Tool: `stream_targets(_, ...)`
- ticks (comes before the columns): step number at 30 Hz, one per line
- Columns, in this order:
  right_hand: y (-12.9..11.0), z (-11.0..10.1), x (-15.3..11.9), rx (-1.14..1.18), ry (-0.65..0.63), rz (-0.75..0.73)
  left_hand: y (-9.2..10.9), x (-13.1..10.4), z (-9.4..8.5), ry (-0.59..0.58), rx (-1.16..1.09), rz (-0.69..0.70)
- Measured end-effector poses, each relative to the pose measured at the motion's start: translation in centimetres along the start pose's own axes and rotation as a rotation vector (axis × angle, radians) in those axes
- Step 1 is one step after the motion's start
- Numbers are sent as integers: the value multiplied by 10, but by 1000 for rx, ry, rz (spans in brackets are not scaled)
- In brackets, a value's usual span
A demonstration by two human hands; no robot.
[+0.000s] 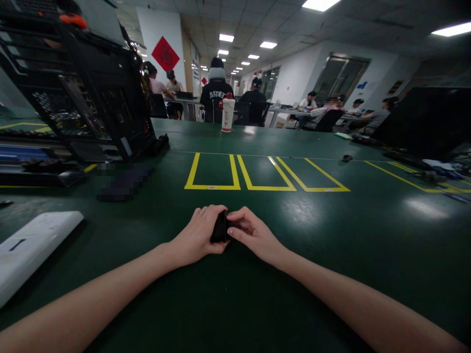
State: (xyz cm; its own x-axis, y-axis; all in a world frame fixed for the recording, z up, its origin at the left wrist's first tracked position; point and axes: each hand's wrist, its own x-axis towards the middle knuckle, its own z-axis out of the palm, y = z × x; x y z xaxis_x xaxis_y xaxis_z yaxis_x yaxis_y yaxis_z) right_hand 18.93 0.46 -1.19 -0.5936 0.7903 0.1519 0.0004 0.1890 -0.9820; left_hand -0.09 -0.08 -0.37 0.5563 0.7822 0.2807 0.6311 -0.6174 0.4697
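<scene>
A small black box-like object (pixel 220 228) stands on the green tabletop in front of me, its exact kind not clear. My left hand (pixel 200 233) is closed around it from the left, thumb low at the near side and fingers over the top. From the right, my right hand (pixel 253 234) pinches at the object's edge with thumb and fingertips. The fingers cover part of the object, so its far side is hidden.
Yellow tape outlines (pixel 212 187) mark the green table (pixel 294 294) beyond my hands. An open computer case (pixel 99 108) stands at left, near a white device (pixel 37 245). A cup (pixel 227 115) stands at the far edge. Several people sit at desks behind.
</scene>
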Motion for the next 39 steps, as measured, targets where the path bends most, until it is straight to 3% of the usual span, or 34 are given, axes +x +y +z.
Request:
stream_targets(7,-2,1,1,-69,25,49,3,0,-2,-10,-8,7)
stream_targets(13,0,1,-2,-45,-8,-6,1,0,-2,-16,-2,-18)
stream_targets(20,-2,3,1,-63,58,14,3,0,-2,0,21,11)
stream_targets(27,-2,0,-2,-53,-18,7,1,0,-2,-11,3,-1)
stream_targets(39,-3,3,-2,-84,17,11,3,0,-3,-9,-19,3)
